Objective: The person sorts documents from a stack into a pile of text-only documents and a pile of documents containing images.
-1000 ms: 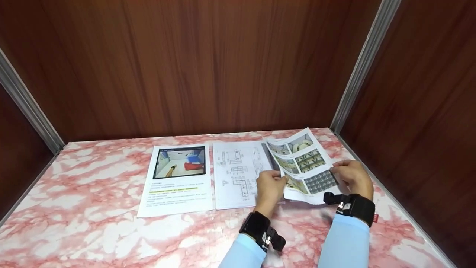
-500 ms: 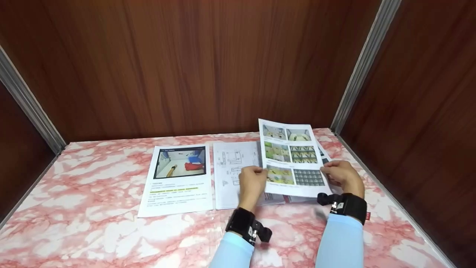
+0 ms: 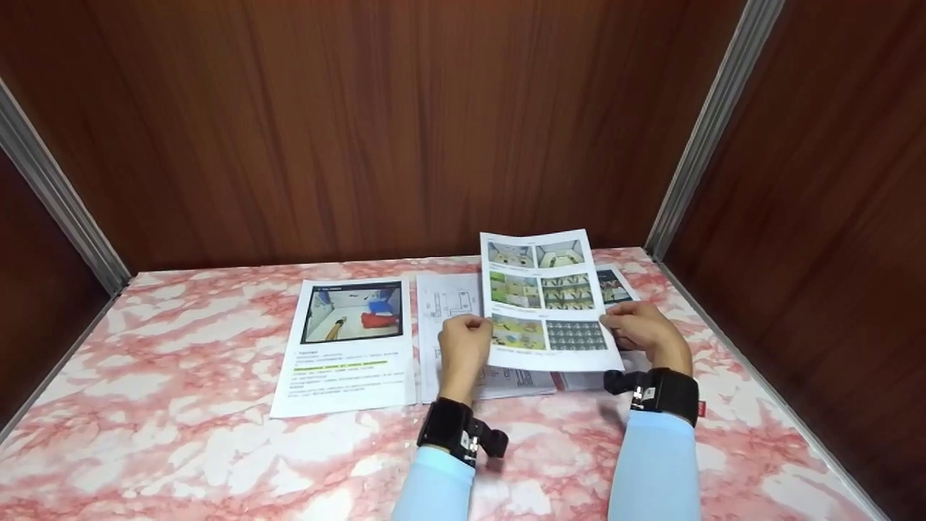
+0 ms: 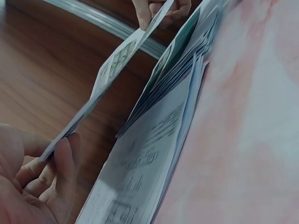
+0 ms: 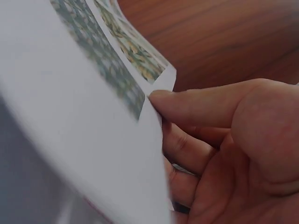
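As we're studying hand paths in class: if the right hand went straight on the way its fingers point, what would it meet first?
Past the printed sheet that the right hand pinches, probably the left hand at the sheet's opposite edge, though depth is hard to judge.

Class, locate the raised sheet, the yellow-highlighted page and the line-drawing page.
Raised sheet (image 3: 542, 298): head view, middle of its printed face.
Yellow-highlighted page (image 3: 351, 347): head view, near the page's centre.
Line-drawing page (image 4: 139, 156): left wrist view, on its printed upper face.
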Motion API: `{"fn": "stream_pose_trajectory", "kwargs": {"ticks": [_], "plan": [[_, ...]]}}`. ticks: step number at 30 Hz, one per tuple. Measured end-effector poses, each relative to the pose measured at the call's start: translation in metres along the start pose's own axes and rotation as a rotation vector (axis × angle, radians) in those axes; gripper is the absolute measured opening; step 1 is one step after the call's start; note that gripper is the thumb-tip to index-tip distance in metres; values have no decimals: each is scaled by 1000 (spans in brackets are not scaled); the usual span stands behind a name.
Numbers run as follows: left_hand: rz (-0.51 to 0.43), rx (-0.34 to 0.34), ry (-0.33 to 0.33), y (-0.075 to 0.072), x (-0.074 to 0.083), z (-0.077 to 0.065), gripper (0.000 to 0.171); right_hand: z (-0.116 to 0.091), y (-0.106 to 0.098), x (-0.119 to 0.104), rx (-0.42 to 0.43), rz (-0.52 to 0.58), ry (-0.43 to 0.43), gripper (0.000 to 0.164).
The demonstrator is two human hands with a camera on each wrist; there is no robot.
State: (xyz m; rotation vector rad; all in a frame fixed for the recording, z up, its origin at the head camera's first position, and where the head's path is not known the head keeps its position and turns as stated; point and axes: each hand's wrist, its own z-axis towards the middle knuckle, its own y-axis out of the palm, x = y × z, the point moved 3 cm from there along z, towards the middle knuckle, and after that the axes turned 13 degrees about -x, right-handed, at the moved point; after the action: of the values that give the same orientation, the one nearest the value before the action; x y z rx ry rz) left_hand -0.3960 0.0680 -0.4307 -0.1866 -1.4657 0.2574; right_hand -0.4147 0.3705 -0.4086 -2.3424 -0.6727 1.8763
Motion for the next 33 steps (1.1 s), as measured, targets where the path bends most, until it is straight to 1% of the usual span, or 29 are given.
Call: {"fn": "stream_pose_trajectory", "kwargs": {"ticks": [3, 5, 7, 10, 12, 15, 18, 21, 24, 26, 28, 31, 33], "plan": [[-14, -17, -14, -12, -4, 2, 13, 4, 6, -5, -4, -21, -12, 43], [-14, -26, -6, -22, -4, 4, 15, 5, 11, -13, -3, -39, -36, 40], [-11, -28, 20, -34, -2, 5, 15, 6, 17, -23, 3, -67, -71, 35], [16, -6, 53, -60, 0, 7, 14, 12, 34, -40, 12, -84, -121, 32], [44, 7, 51, -81, 0, 7, 14, 18, 49, -51, 29, -100, -141, 31], [86, 10, 3, -117, -3, 6, 16, 27, 78, -69, 50, -117, -177, 30], [129, 25, -44, -156, -8, 2, 21, 38, 111, -88, 44, -147, -220, 27], [163, 51, -72, -196, -12, -6, 23, 46, 147, -106, 36, -179, -269, 23], [154, 44, -111, -229, -17, -17, 27, 49, 178, -117, 32, -162, -298, 19], [142, 28, -147, -246, -19, -25, 31, 51, 196, -120, 22, -151, -310, 17], [141, 3, -194, -260, -22, -32, 36, 52, 211, -120, 3, -152, -317, 15], [164, -27, -259, -278, -27, -43, 41, 55, 230, -120, -41, -190, -330, 15], [137, -62, -305, -286, -30, -48, 42, 55, 239, -120, -65, -232, -334, 15]]}}
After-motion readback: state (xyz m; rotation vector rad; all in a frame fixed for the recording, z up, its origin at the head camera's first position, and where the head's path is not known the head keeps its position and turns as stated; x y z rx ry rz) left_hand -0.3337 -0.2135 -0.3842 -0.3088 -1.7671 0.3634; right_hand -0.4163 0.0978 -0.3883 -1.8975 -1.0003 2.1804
